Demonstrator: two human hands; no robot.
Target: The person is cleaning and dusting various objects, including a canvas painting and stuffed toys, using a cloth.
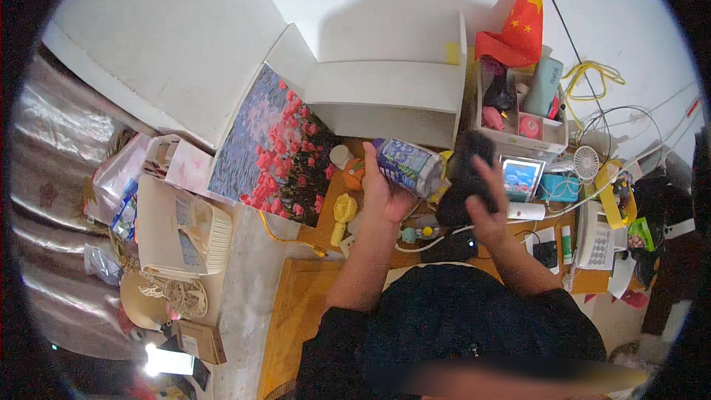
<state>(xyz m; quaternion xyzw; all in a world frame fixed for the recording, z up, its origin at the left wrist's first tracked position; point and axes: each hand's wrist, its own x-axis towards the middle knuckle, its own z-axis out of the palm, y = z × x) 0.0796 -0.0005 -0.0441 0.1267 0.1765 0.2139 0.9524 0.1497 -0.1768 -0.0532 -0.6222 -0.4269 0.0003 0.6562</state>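
My left hand (389,200) holds a plastic jar (410,169) with a purple printed label, tilted on its side over the desk. The palm is under the jar and the thumb stands up along its left end. Just to the right, the fingers of my right hand (490,200) grip a dark, soft-looking object (471,172), too blurred to name exactly. Something yellow (442,189) shows between the jar and that dark object. Left of the jar lie a yellow handheld fan (343,216), an orange item (353,173) and a white-capped container (340,155).
A white shelf (383,83) stands at the back beside a flower painting (289,155). On the right are a divided organizer box (522,141), a red flag (516,28), a framed picture (521,178), a telephone (597,239) and loose cables. A cream plastic bin (161,228) is at left.
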